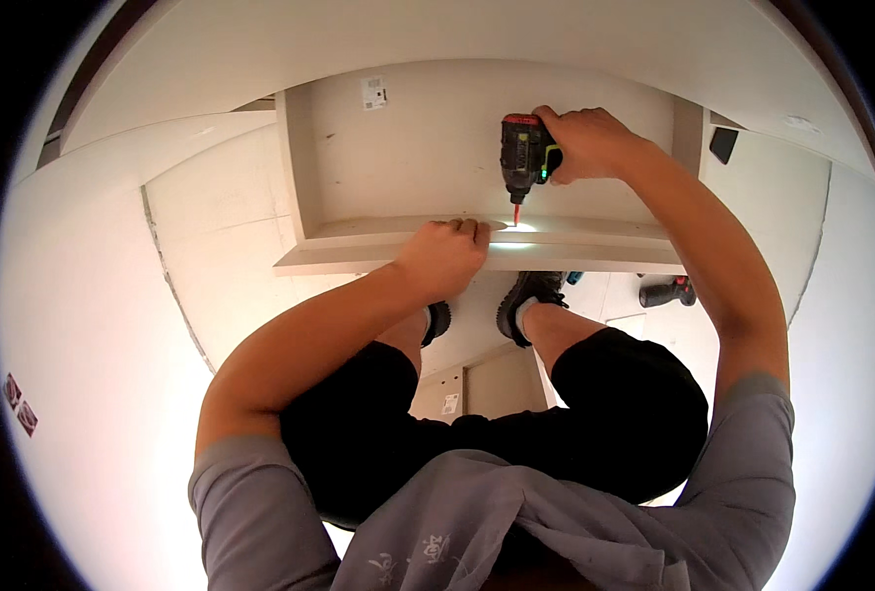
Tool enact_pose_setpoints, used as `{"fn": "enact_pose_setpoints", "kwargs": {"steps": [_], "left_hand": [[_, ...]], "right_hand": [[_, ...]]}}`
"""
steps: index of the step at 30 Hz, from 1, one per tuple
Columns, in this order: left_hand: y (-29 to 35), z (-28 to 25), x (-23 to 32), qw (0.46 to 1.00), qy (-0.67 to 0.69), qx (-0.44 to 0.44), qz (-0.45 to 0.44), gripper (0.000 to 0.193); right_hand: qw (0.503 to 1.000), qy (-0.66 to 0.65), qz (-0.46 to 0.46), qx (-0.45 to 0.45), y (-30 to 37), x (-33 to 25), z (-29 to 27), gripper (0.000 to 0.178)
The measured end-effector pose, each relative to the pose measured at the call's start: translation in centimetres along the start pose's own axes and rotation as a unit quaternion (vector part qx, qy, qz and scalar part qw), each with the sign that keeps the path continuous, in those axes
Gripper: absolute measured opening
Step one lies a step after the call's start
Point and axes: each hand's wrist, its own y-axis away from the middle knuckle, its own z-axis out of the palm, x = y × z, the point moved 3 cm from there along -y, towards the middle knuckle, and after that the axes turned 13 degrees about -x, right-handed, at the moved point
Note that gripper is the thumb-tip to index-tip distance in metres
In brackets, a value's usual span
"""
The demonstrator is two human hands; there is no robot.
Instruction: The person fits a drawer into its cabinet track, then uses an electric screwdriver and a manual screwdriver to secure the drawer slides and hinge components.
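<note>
My right hand [592,144] grips a black cordless drill [521,153] with a red base, its green light lit. The drill points down toward me, and its red bit [517,213] meets the front board of a pale drawer [398,148], in a bright spot of light. Whether the bit touches a screw is too small to tell. My left hand [445,254] is closed over the rim of the drawer's front board [575,258], just left of the bit. Its fingertips are partly hidden, and I cannot make out whether they pinch something small.
A white label [373,93] is stuck inside the drawer. Right of my feet, a second black and red power tool [668,292] lies on the floor. A dark flat object [723,145] lies right of the drawer. Another board [492,384] lies between my legs. Pale panels rise on both sides.
</note>
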Motion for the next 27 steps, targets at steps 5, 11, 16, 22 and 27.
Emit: {"fn": "enact_pose_setpoints", "kwargs": {"steps": [5,11,16,22,27], "left_hand": [[0.1,-0.1,0.1,0.999,-0.004,0.032,0.002,0.04],[0.1,0.3,0.2,0.998,-0.016,0.063,0.021,0.037],[-0.2,0.3,0.2,0.999,-0.006,0.037,0.011,0.041],[0.1,0.2,0.2,1.0,0.019,0.008,-0.01,0.051],[1.4,-3.2,-0.4,0.996,0.084,-0.002,-0.016,0.038]], "right_hand": [[1.0,0.017,-0.001,0.001,-0.5,0.0,0.2,0.086],[1.0,0.02,-0.005,-0.006,-0.5,-0.4,-0.1,0.085],[1.0,0.027,-0.004,-0.015,-0.7,-0.4,0.0,0.088],[1.0,-0.026,-0.002,-0.003,0.0,0.1,0.2,0.088],[0.988,-0.14,0.049,0.034,1.6,4.8,0.5,0.094]]}}
